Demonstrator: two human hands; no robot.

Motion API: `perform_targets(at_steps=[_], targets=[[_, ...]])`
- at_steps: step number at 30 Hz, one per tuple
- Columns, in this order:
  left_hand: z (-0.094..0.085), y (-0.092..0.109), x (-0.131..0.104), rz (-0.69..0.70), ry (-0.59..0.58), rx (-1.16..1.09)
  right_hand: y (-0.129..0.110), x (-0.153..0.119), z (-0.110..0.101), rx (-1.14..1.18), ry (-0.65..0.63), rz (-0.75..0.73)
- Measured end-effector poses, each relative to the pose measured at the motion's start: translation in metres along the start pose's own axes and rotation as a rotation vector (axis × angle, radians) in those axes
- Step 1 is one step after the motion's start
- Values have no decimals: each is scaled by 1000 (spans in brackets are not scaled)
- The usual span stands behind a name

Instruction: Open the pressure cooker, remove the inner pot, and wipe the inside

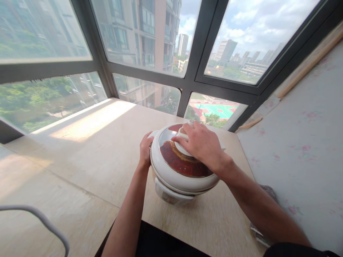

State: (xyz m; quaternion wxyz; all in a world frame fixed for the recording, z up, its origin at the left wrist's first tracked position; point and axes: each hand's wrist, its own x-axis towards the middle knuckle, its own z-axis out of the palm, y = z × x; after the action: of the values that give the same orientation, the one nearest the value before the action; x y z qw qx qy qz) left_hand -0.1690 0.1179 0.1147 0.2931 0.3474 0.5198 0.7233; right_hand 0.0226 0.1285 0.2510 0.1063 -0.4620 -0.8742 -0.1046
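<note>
Gripping lid handle (184, 141): right hand (202, 144); left hand (145, 151) bracing cooker (174, 182).

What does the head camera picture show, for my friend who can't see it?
A person's right hand grips the handle on a white cooker's lid, while the left hand holds the cooker's side. It sits on a pale counter by big windows.

Cooker (171, 185) on counter (88, 157) (window (150, 35) behind), wall (302, 142) right
</note>
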Motion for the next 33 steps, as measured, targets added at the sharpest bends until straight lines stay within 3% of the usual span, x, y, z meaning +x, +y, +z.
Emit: perform_targets(at_steps=[14, 21, 33], targets=[[0, 4, 0, 18, 2, -46, 22, 8, 8, -52, 54, -234], [5, 8, -2, 7, 15, -82, 22, 10, 8, -58, 74, -261], [3, 4, 0, 22, 10, -89, 19, 7, 0, -54, -24, -215]])
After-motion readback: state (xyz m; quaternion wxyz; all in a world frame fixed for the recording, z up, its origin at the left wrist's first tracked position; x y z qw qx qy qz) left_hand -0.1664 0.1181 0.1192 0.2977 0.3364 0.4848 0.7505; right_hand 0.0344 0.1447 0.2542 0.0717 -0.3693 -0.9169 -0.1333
